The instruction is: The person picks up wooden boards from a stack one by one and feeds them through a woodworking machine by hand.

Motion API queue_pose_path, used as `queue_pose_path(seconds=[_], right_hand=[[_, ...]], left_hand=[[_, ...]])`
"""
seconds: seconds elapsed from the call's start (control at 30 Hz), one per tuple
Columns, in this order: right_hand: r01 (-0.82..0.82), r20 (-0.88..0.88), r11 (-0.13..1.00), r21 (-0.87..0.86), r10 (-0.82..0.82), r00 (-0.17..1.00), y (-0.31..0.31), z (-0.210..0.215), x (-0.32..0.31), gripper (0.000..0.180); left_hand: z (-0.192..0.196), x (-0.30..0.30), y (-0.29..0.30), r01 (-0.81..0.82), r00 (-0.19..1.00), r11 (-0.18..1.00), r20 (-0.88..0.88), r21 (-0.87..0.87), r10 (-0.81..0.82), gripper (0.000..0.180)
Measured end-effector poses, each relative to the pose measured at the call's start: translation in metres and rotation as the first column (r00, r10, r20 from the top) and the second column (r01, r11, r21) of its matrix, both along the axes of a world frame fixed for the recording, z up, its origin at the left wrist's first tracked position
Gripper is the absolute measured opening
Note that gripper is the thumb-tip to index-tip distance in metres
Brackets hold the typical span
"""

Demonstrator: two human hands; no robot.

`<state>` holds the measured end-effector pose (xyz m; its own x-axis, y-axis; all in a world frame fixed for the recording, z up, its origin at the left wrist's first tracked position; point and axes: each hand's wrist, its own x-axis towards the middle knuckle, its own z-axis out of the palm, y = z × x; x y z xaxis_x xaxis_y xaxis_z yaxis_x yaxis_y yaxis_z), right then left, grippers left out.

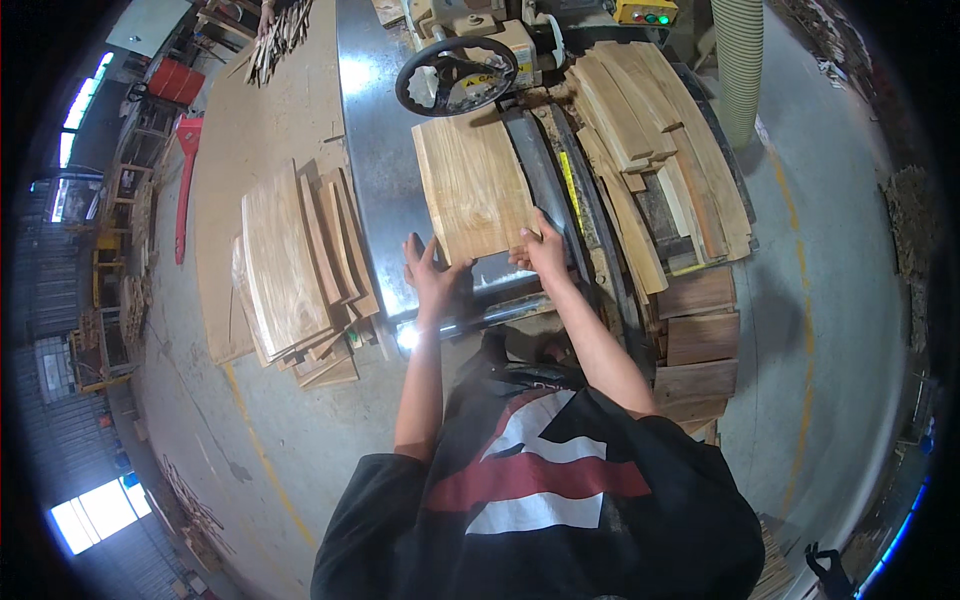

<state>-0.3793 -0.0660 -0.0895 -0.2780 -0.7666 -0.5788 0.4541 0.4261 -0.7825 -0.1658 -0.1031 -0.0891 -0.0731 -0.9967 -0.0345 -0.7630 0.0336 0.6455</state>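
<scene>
A wide, pale wooden board [474,190] lies flat on the grey metal machine table [385,190], its far end close under a black handwheel [457,76]. My left hand [434,278] is at the board's near left corner, thumb along the near edge and the other fingers partly spread by the left side. At the near right corner, my right hand [543,250] grips the board with bent fingers, thumb up along the right edge. Beside the right edge runs a dark metal rail [545,170]. The underside of the board is hidden.
Stacked boards [285,270] rest on a brown panel [225,200] at left. More boards [640,110] lie right of the rail, with darker pieces [700,338] below them. A ribbed hose [738,80] hangs at far right. Another person's hand [267,17] shows near thin offcuts [280,45].
</scene>
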Motion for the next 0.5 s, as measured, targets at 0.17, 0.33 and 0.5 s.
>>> queue_pose_path(seconds=[0.17, 0.33, 0.5], right_hand=[[-0.029, -0.026, 1.000, -0.004, 0.029, 0.999, -0.019, 0.005, 0.003, 0.059], [-0.012, -0.032, 1.000, 0.020, 0.012, 0.999, -0.037, 0.007, -0.001, 0.058], [-0.012, -0.077, 1.000, 0.015, 0.013, 0.997, -0.074, 0.017, -0.003, 0.057]], left_hand=[[-0.001, 0.005, -0.021, -0.006, 1.000, 1.000, 0.014, -0.001, 0.006, 0.092], [-0.007, 0.000, -0.038, -0.006, 0.999, 1.000, 0.033, 0.002, 0.006, 0.092], [-0.012, -0.001, -0.078, -0.005, 0.999, 0.996, 0.034, -0.086, 0.008, 0.090]])
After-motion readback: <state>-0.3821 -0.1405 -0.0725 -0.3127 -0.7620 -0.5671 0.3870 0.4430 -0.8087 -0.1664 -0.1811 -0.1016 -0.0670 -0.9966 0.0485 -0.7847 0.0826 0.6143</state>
